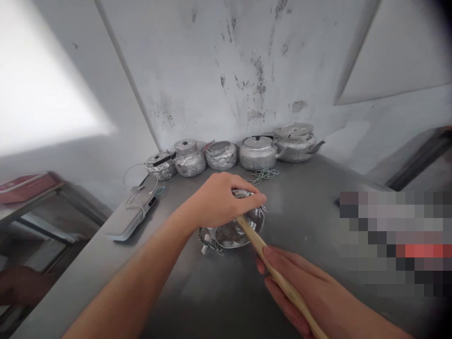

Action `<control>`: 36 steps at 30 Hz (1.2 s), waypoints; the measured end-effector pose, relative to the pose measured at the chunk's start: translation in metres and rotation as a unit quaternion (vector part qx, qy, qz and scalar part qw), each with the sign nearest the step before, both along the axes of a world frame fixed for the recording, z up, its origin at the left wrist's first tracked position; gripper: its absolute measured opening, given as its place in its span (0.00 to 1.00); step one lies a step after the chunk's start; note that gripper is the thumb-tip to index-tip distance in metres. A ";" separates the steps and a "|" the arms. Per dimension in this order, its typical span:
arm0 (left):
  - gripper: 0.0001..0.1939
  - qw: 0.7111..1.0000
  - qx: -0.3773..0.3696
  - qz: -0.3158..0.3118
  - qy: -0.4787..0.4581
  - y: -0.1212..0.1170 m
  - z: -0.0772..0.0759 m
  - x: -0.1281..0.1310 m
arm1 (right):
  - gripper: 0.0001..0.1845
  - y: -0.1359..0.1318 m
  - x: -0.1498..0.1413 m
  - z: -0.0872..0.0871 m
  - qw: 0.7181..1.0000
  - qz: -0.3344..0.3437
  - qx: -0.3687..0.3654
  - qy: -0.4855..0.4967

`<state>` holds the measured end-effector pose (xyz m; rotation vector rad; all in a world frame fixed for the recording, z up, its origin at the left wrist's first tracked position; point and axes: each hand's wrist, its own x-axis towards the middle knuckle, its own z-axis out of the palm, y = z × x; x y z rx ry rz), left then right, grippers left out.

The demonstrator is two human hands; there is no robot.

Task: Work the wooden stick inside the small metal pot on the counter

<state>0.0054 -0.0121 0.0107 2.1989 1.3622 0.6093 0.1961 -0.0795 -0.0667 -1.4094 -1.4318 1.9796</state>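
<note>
My left hand (222, 197) is curled over the top of a small silver metal pot (235, 230) lying tilted on the grey table (318, 188), its fingers gripping the rim. My right hand (293, 287) is closed round a long wooden stick (271, 266). The stick's far end reaches into the pot's opening just under my left fingers. A braided cord (210, 241) lies at the pot's left side.
Several silver kettles and pots (257, 151) stand in a row against the stained wall. A chain (262, 175) lies in front of them. A white device with cables (136, 209) rests at the table's left edge. A blurred patch covers the right side.
</note>
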 end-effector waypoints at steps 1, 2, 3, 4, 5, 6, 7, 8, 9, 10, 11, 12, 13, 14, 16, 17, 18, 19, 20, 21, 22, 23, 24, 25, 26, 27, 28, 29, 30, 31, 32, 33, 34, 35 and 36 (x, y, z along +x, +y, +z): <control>0.16 1.000 0.002 -0.001 0.001 0.000 0.000 0.000 | 0.26 0.001 0.000 -0.001 1.000 -0.002 -0.002 -0.001; 0.16 1.000 0.002 0.000 0.001 0.000 0.000 0.000 | 0.26 0.001 0.000 -0.002 1.000 0.000 -0.003 -0.002; 0.16 1.000 0.001 0.000 0.002 0.000 0.000 0.000 | 0.26 0.002 0.000 -0.003 1.000 0.002 -0.003 -0.004; 0.16 1.000 -0.001 0.001 0.003 0.000 0.000 0.000 | 0.25 0.002 0.001 -0.004 1.000 0.004 -0.002 -0.006; 0.16 1.000 -0.004 0.003 0.003 0.001 0.000 0.000 | 0.25 0.002 0.001 -0.005 1.000 0.005 0.000 -0.007; 0.16 1.000 -0.005 0.004 0.002 0.001 0.000 0.000 | 0.25 0.002 0.001 -0.006 1.000 0.005 0.001 -0.007; 0.16 1.000 -0.007 0.005 0.003 0.001 0.000 0.000 | 0.26 0.001 0.001 -0.006 1.000 0.003 0.001 -0.005; 0.16 1.000 -0.007 0.004 0.003 0.001 0.000 0.000 | 0.26 0.001 0.001 -0.007 1.000 0.001 0.000 -0.003; 0.16 1.000 -0.008 0.004 0.004 0.001 0.000 0.000 | 0.27 0.001 0.001 -0.007 1.000 0.000 -0.001 -0.001; 0.15 1.000 -0.007 0.004 0.004 0.001 0.000 0.000 | 0.27 0.000 0.001 -0.008 1.000 0.001 -0.003 0.000; 0.15 1.000 -0.007 0.003 0.004 0.001 0.000 0.000 | 0.26 0.000 0.001 -0.008 1.000 0.001 -0.005 0.000; 0.15 1.000 -0.005 0.003 0.004 0.001 0.000 0.000 | 0.26 0.000 0.001 -0.009 1.000 0.002 -0.006 0.000; 0.15 1.000 -0.003 0.003 0.002 0.000 0.000 0.000 | 0.26 0.001 0.001 -0.009 1.000 0.000 -0.006 -0.001; 0.15 1.000 0.000 0.002 0.001 0.000 0.000 0.000 | 0.26 0.002 0.001 -0.009 1.000 -0.002 -0.006 0.000; 0.15 1.000 0.001 0.001 0.002 0.000 0.000 -0.001 | 0.27 0.003 0.001 -0.009 1.000 -0.006 -0.006 0.005; 0.15 1.000 0.000 0.002 0.004 0.000 0.000 -0.001 | 0.27 0.003 0.001 -0.009 1.000 -0.006 -0.007 0.008; 0.15 1.000 -0.002 0.003 0.005 0.000 0.000 -0.001 | 0.26 0.003 0.001 -0.009 1.000 -0.003 -0.008 0.009; 0.15 1.000 -0.004 0.003 0.006 0.000 0.000 0.000 | 0.26 0.003 0.001 -0.009 1.000 0.001 -0.009 0.010; 0.15 1.000 -0.004 0.003 0.005 0.000 0.000 0.000 | 0.26 0.003 0.001 -0.009 1.000 0.004 -0.009 0.010; 0.16 1.000 -0.003 0.004 0.004 0.000 0.000 0.000 | 0.26 0.003 0.001 -0.008 1.000 0.006 -0.009 0.010; 0.16 1.000 -0.001 0.004 0.002 0.001 -0.001 0.000 | 0.26 0.003 0.001 -0.008 1.000 0.007 -0.009 0.011; 0.15 1.000 0.001 0.004 0.002 0.001 -0.001 0.000 | 0.27 0.002 0.001 -0.008 1.000 0.008 -0.010 0.012; 0.15 1.000 0.002 0.003 0.003 0.001 -0.001 0.000 | 0.27 0.002 0.001 -0.008 1.000 0.008 -0.011 0.014; 0.15 1.000 0.001 0.003 0.004 0.001 -0.001 0.000 | 0.27 0.002 0.001 -0.009 1.000 0.008 -0.012 0.014; 0.15 1.000 -0.001 0.003 0.005 0.001 -0.001 0.000 | 0.26 0.002 0.000 -0.009 1.000 0.011 -0.014 0.013; 0.16 1.000 -0.003 0.004 0.005 0.001 -0.001 0.000 | 0.26 0.002 0.000 -0.009 1.000 0.012 -0.014 0.010; 0.16 1.000 -0.005 0.005 0.004 0.001 -0.001 0.000 | 0.25 0.002 0.000 -0.009 1.000 0.013 -0.013 0.006; 0.16 1.000 -0.006 0.007 0.004 0.001 -0.001 0.000 | 0.26 0.002 0.000 -0.009 1.000 0.012 -0.010 0.002; 0.16 1.000 -0.007 0.008 0.003 0.001 -0.001 0.000 | 0.26 0.002 0.000 -0.009 1.000 0.012 -0.006 -0.001; 0.16 1.000 -0.007 0.008 0.003 0.000 0.000 0.000 | 0.26 0.002 0.001 -0.008 1.000 0.010 -0.002 -0.002; 0.15 1.000 -0.008 0.007 0.004 0.000 0.000 0.000 | 0.27 0.002 0.001 -0.008 1.000 0.009 0.001 -0.003; 0.15 1.000 -0.008 0.006 0.004 0.000 0.000 0.000 | 0.27 0.002 0.002 -0.008 1.000 0.009 0.003 -0.003; 0.15 1.000 -0.008 0.005 0.005 0.000 0.000 0.000 | 0.27 0.002 0.003 -0.007 1.000 0.010 0.004 -0.004; 0.15 1.000 -0.008 0.006 0.005 0.000 0.000 0.000 | 0.27 0.002 0.003 -0.007 1.000 0.010 0.004 -0.007; 0.15 1.000 -0.007 0.007 0.004 0.000 0.000 0.001 | 0.26 0.001 0.003 -0.007 1.000 0.010 0.004 -0.009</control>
